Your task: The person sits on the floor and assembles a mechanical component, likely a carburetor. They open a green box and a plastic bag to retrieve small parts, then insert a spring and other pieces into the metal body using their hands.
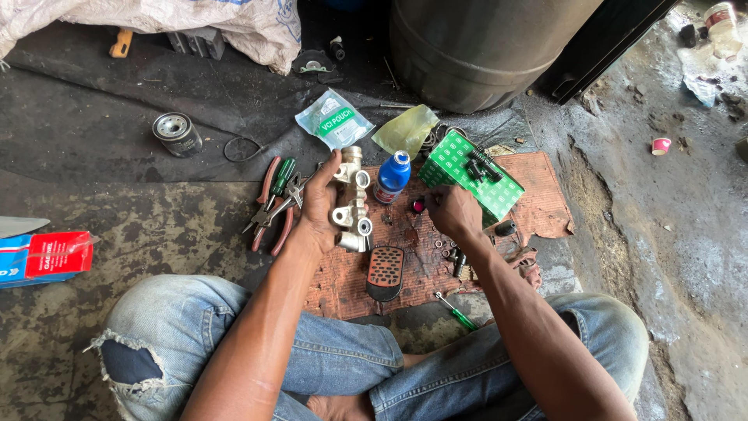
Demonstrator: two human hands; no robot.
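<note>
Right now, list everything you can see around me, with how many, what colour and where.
metal valve body: one, silver, held upright in the left hand
small bottle: one, blue with white cap, standing on the mat
green box: one, green, on the mat's far edge, black parts on top
mat: one, reddish-brown, on the floor
pliers: one, red handles, left of the mat
screwdriver: one, green handle, near edge of the mat
perforated pad: one, black and red, on the mat
pouch: one, green and white, beyond the mat
oil filter: one, silver, far left floor
drum: one, dark, behind
left hand: grips the valve body
right hand: closed on a small red part, not clear
</note>
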